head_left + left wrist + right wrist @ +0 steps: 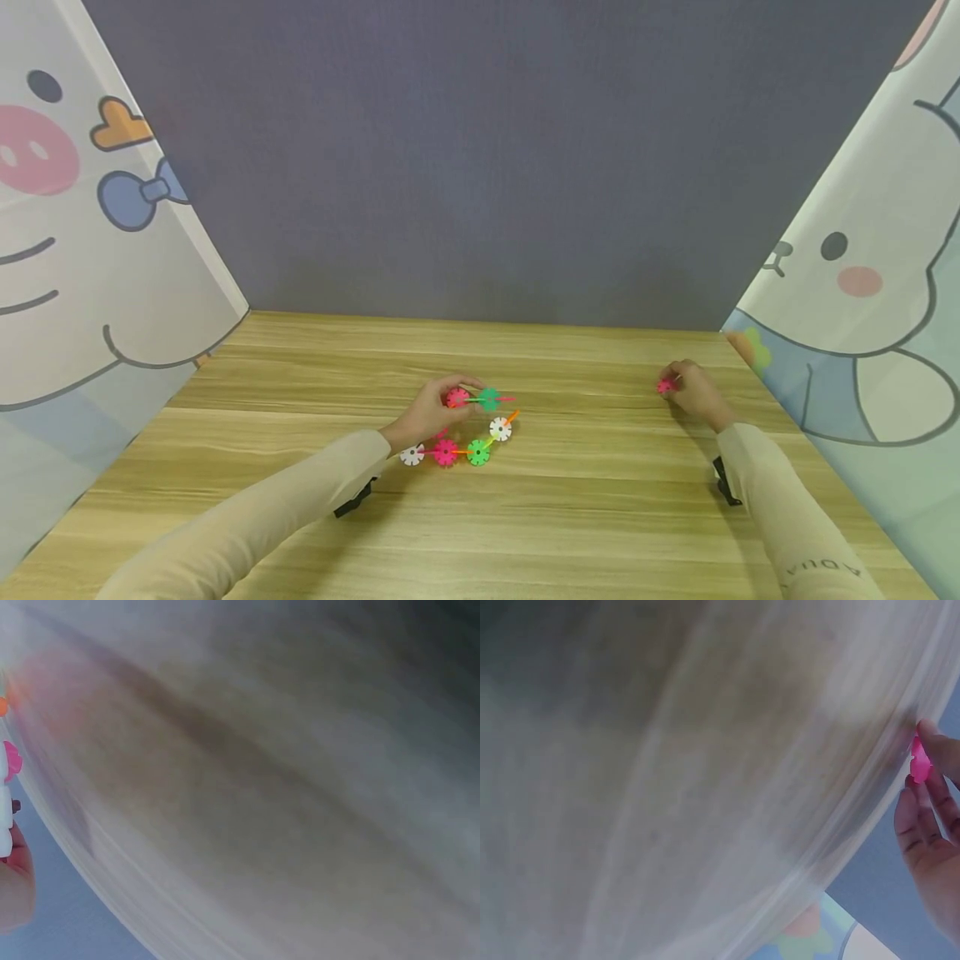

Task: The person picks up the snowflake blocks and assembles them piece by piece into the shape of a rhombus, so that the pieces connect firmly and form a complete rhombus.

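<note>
My left hand [427,412] grips a curved chain of interlocking snowflake discs near the middle of the table. A pink disc [458,397] sits at its fingers, joined toward a teal disc [490,399]. Lower in the chain are a white disc [500,429], a green disc [478,452] and a magenta disc [446,452], with other discs seen edge-on. Part of the chain is hidden behind the hand. Far to the right, my right hand [693,393] pinches a single pink snowflake disc [920,760] between thumb and fingers.
The wooden table [585,517] ends at a dark grey panel [487,167] at the back. Printed cartoon panels stand along both sides, the right panel [862,333] close beside the right hand. Dark wrist cameras show under both sleeves.
</note>
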A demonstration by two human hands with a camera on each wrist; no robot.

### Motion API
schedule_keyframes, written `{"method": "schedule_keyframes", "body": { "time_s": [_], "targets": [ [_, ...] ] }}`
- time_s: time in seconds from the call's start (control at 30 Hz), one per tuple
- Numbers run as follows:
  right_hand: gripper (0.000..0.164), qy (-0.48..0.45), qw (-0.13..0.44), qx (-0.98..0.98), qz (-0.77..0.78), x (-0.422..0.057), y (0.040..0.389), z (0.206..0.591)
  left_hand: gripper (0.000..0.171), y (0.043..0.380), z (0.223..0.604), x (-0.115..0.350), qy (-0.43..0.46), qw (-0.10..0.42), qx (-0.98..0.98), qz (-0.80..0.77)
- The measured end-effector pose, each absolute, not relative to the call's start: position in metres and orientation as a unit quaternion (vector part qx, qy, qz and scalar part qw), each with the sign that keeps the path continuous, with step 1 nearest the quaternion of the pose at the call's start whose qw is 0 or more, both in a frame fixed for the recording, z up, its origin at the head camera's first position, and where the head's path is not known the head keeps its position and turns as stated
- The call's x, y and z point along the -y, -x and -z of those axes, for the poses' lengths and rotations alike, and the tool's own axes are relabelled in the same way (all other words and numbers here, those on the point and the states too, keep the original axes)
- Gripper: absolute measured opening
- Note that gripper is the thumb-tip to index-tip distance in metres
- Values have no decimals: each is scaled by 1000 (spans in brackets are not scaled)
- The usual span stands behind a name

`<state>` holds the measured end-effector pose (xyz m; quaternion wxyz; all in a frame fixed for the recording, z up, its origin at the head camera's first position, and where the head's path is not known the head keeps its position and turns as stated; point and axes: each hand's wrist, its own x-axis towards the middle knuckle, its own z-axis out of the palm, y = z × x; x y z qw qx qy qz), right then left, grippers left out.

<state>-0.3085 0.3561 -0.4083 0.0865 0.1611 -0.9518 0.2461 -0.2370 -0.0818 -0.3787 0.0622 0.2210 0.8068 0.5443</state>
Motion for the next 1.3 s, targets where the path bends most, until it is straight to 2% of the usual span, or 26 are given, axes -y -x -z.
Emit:
{"method": "schedule_keyframes", "body": {
  "time_s": [0.37, 0.8, 1.3],
  "targets": [
    [29, -159, 87, 946, -268, -360, 311, 406, 32, 237, 378, 82, -225, 61, -805, -546],
    [18, -152, 87, 942, -285, -352, 304, 395, 32, 238, 380, 83, -228, 59, -803, -547],
    [14, -196, 58, 913, -353, -316, 298, 398, 31, 238, 380, 84, -229, 58, -805, -544]
  ]
}}
